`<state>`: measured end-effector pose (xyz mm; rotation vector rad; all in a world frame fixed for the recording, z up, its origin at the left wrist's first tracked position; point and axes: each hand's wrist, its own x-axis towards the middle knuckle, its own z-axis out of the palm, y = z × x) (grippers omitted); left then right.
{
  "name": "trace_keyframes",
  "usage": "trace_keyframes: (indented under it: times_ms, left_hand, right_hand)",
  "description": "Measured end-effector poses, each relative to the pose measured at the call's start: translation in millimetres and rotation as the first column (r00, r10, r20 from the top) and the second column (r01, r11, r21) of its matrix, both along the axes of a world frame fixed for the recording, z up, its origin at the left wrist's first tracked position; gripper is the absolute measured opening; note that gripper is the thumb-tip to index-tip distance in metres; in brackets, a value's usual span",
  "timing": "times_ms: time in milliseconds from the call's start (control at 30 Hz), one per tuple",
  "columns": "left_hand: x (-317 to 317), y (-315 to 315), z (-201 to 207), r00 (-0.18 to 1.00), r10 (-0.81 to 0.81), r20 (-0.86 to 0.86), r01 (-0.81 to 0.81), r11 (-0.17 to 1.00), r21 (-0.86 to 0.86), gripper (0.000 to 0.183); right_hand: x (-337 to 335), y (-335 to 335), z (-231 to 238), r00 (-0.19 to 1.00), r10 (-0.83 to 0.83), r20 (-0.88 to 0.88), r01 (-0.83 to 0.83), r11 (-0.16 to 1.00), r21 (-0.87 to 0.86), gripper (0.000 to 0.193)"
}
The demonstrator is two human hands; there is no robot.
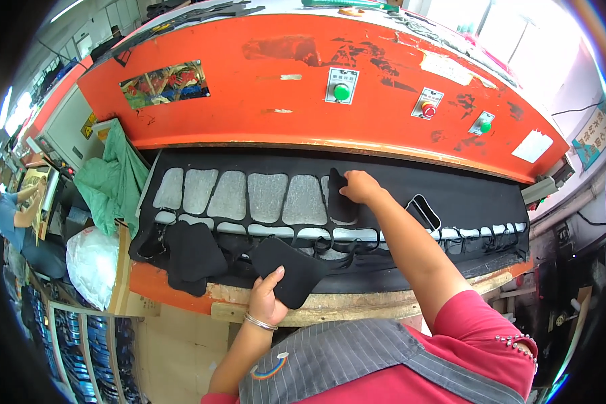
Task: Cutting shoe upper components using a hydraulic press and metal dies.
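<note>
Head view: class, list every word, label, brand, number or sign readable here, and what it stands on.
Wording located, not copied.
Left button plate, orange machine: one line of characters.
Middle button plate, right button plate: too small to read.
Yellow sign, pale cabinet: dark triangular symbol.
Right placard: characters, partly blurred.
White sheet: nothing legible.

Right arm [419, 252] far forward, right fingers [349, 183] in a pinch; left fingers [273, 278] closed.

Small dark characters top the pale button plate [342, 75] on the far orange machine [262, 121]. Left, a yellow warning sign [88, 125] marks a pale cabinet [64, 132]; far right, a wall sign [594, 135] bears characters.
</note>
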<state>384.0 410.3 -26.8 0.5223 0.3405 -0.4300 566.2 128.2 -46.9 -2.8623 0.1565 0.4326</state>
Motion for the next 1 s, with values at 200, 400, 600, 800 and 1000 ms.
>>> trace_keyframes:
  times_ms: [200, 400, 600, 800, 1000]
  left_hand:
    - [2, 8, -26, 0.977, 0.212, -0.023, -0.205, 0.964, 0.172, 0.025]
    - [13, 5, -30, 0.986, 0.165, -0.012, -0.157, 0.957, 0.245, 0.022]
    - [15, 10, -38, 0.996, 0.09, 0.003, -0.088, 0.958, 0.275, 0.022]
    - [21, 17, -34, 0.998, 0.064, 0.009, -0.064, 0.966, 0.25, 0.022]
    - [30, 43, -24, 0.996, 0.061, 0.066, -0.08, 0.943, 0.324, 0.026]
  right_hand:
    - [-104, 43, 72, 0.9, 0.432, 0.066, -0.416, 0.893, -0.173, 0.013]
    - [-149, 24, 48, 0.756, 0.604, 0.252, -0.553, 0.796, -0.246, 0.008]
    - [-147, 24, 33, 0.84, 0.394, 0.373, -0.399, 0.914, -0.066, 0.014]
    - [-145, 26, 1, 0.771, 0.126, 0.625, -0.248, 0.962, 0.113, 0.016]
    - [-103, 12, 48, 0.857, -0.213, 0.47, 0.04, 0.936, 0.351, 0.014]
